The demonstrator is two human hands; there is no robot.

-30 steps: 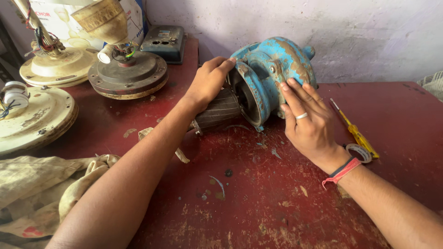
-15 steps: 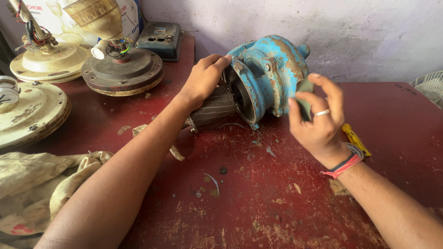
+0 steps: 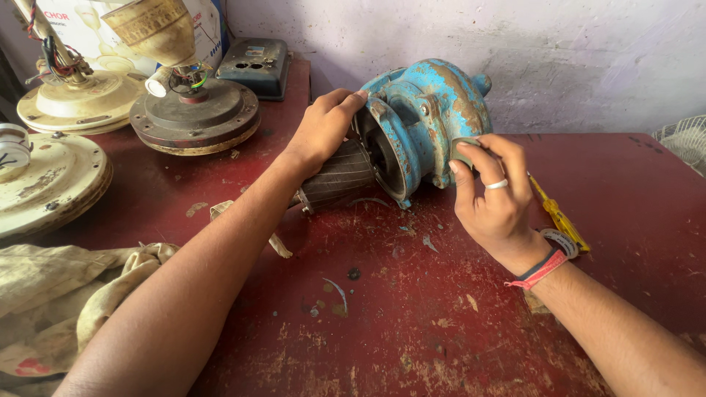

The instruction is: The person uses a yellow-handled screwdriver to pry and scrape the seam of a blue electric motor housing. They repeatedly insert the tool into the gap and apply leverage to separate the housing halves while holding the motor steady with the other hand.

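Left hand (image 3: 323, 132): laid over the open mouth of the blue motor housing (image 3: 430, 117), fingers curled on the rim and thumb side against the dark ribbed rotor (image 3: 338, 176). It grips the rim rather than closing around anything.

Right hand (image 3: 496, 198): raised at the housing's right flank, fingers bent, thumb and forefinger pinching a small grey-green round part (image 3: 463, 151). Whether that part is seated on the housing or only held against it cannot be told from this angle. A ring sits on one finger; bands circle the wrist.

Housing: rusted, paint flaking, lying on its side near the back of the red table (image 3: 412, 331), close to the wall. The rotor protrudes from its mouth toward the left, its lower end touching the table.

Surroundings: a yellow-handled screwdriver (image 3: 559, 217) lies just beyond the right wrist. A soiled cloth (image 3: 59, 301) is bunched at the near left edge. Three ceiling-fan bodies stand at left: one brown (image 3: 195, 114), two cream (image 3: 44, 180) (image 3: 77, 95). A grey metal box (image 3: 254, 66) rests at the back. Flakes and debris are scattered over the tabletop.
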